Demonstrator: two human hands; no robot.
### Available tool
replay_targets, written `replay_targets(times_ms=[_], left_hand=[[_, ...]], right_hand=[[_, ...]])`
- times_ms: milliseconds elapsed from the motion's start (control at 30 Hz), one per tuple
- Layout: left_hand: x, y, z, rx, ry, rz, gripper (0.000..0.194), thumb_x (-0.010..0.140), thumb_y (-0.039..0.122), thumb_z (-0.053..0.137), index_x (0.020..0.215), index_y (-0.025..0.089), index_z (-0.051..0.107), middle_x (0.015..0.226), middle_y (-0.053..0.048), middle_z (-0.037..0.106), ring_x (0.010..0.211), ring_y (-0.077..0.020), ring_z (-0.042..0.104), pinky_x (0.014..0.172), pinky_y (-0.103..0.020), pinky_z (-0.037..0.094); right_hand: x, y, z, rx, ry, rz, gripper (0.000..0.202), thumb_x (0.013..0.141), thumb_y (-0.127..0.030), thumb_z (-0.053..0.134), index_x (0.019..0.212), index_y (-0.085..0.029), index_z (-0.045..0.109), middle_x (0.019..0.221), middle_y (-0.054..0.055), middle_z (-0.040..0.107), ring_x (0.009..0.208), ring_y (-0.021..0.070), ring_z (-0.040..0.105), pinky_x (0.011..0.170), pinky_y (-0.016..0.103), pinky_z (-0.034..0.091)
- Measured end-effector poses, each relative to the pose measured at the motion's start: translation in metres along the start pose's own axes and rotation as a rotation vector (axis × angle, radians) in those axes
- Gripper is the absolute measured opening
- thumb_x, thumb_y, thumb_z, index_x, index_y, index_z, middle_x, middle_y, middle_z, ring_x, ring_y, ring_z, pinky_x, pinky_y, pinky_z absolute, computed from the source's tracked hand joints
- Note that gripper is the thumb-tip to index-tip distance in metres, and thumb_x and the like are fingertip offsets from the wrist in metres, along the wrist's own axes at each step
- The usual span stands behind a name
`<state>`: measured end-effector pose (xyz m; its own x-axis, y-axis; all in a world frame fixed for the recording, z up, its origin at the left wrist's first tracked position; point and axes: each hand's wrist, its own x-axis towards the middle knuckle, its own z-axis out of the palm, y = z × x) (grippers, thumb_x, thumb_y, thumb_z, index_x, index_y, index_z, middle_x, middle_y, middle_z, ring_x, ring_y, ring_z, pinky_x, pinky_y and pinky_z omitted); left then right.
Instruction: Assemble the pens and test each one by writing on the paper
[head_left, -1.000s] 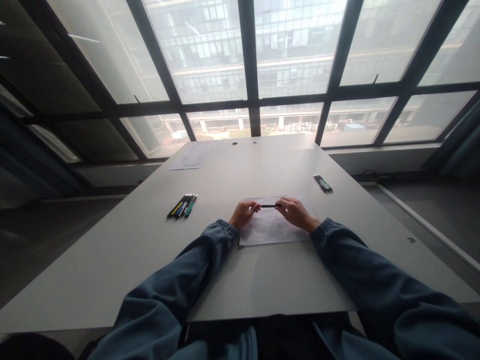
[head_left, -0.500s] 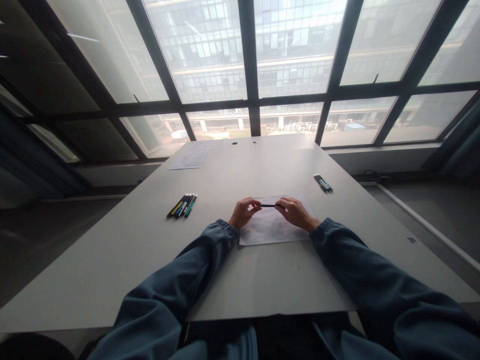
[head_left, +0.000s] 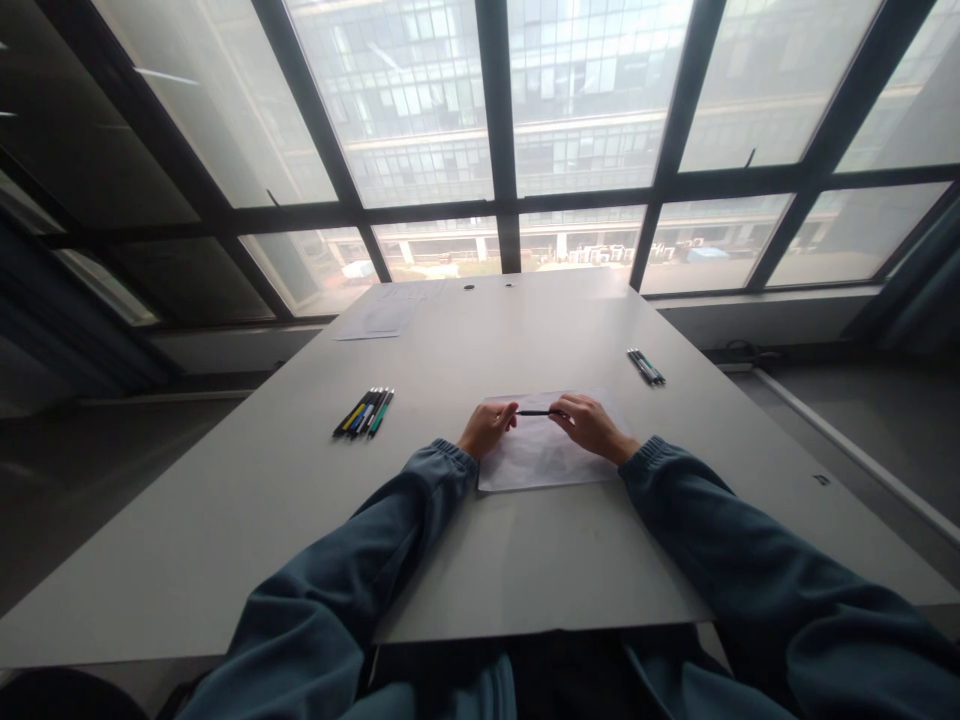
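Note:
A dark pen (head_left: 533,412) is held level between my two hands, just over a sheet of paper (head_left: 551,465) on the white table. The fingers of my left hand (head_left: 487,428) are closed at the pen's left end, thumb along the near side. At its right end, my right hand (head_left: 591,424) pinches the pen between thumb and fingers. Both pen ends are partly hidden by my fingers. The paper lies beneath and between the hands, its near edge slightly lifted at the left corner.
Several pens (head_left: 364,413) with dark, yellow, blue and green parts lie side by side on the left. A smaller bundle of pens (head_left: 646,367) lies at the right. More paper (head_left: 379,312) is at the far left of the table (head_left: 480,345), near the windows.
My left fingers and thumb have curled in closer at the pen's left end. The right hand, the paper and the other pens look the same.

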<state>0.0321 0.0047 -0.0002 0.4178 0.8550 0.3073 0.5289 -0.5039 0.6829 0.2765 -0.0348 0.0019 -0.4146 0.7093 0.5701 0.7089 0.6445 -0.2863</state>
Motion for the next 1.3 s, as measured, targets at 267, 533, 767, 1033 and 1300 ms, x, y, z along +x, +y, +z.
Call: replay_targets(times_ms=[267,533,767,1033,1300], left_hand=[[0.001,-0.002,0.002,-0.019,0.016,0.054,0.053,0.093,0.056,0.048,0.069,0.015,0.071,0.06,-0.001,0.064,0.059,-0.0129,0.057,0.062,-0.024,0.041],[0.002,0.0,0.001,-0.012,0.063,0.15,0.03,0.088,0.043,0.063,0.078,0.017,0.074,0.073,-0.002,0.072,0.069,-0.0152,0.062,0.07,-0.027,0.046],[0.001,0.002,0.0,-0.024,0.071,0.187,0.022,0.087,0.037,0.067,0.079,0.018,0.074,0.078,-0.002,0.074,0.071,-0.0154,0.064,0.07,-0.027,0.048],[0.001,0.001,0.001,-0.004,0.1,0.208,0.023,0.087,0.039,0.066,0.081,0.018,0.074,0.08,-0.003,0.074,0.072,-0.0159,0.065,0.071,-0.028,0.05],[0.0,-0.001,0.002,0.002,0.093,0.219,0.024,0.088,0.04,0.066,0.082,0.018,0.074,0.08,-0.003,0.074,0.071,-0.0151,0.064,0.069,-0.027,0.049]], right_hand=[[0.0,0.0,-0.001,-0.001,-0.005,-0.004,0.013,0.096,-0.026,0.056,0.093,-0.019,0.066,0.082,0.005,0.065,0.076,0.0174,0.058,0.075,0.028,0.04],[0.0,0.002,0.002,-0.029,-0.014,0.02,0.014,0.096,-0.027,0.056,0.093,-0.019,0.068,0.084,0.006,0.068,0.077,0.018,0.06,0.076,0.029,0.04],[0.0,0.002,0.001,-0.055,-0.001,0.038,0.016,0.096,-0.031,0.057,0.091,-0.02,0.069,0.085,0.005,0.071,0.077,0.0179,0.063,0.077,0.028,0.04],[0.001,0.008,0.001,0.02,0.259,0.37,0.041,0.082,-0.054,0.069,0.104,-0.019,0.068,0.072,0.003,0.067,0.065,0.0184,0.061,0.066,0.029,0.044],[0.008,0.011,0.007,0.588,0.403,0.459,0.046,0.073,-0.051,0.076,0.1,-0.015,0.07,0.073,0.004,0.065,0.061,0.0154,0.057,0.057,0.028,0.047]])
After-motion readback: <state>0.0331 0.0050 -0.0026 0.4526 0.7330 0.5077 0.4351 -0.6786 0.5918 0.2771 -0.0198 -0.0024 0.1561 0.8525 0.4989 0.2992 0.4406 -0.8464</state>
